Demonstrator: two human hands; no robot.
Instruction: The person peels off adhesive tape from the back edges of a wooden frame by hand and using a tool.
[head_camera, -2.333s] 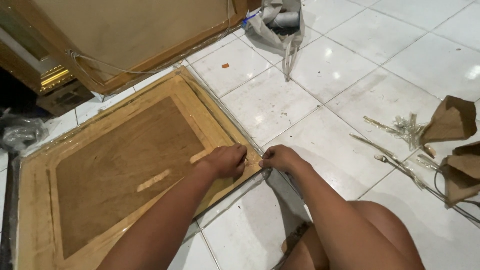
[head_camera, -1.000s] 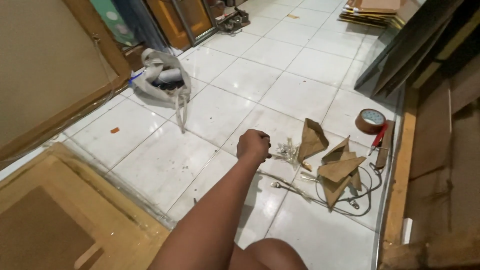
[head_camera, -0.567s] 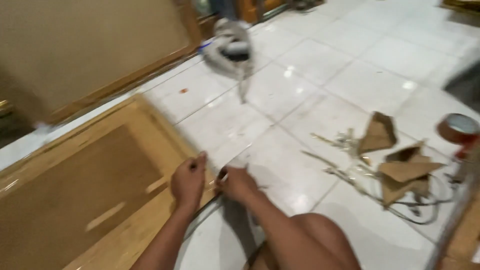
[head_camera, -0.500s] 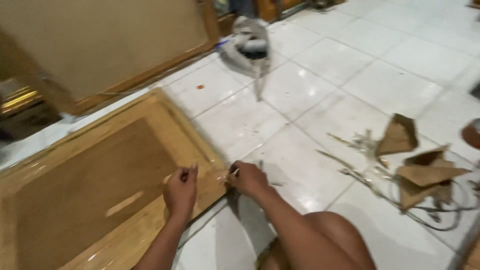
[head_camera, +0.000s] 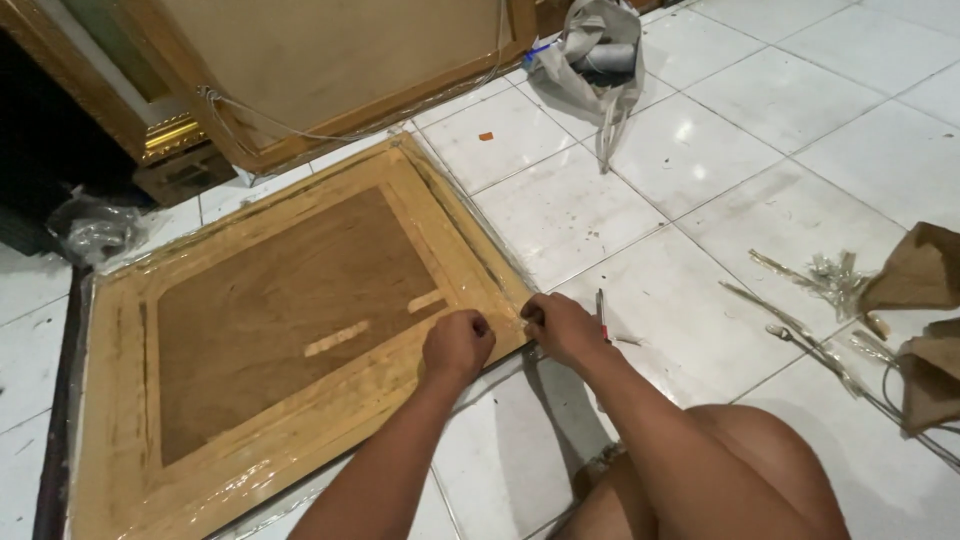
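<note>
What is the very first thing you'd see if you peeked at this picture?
The big wooden frame lying flat on the white tile floor, wrapped in clear plastic, fills the left half. Both fists, the left hand and right hand, meet at the frame's near corner. Brown paper scraps lie on the tiles at the far right, and a grey bag sits at the top.
</note>
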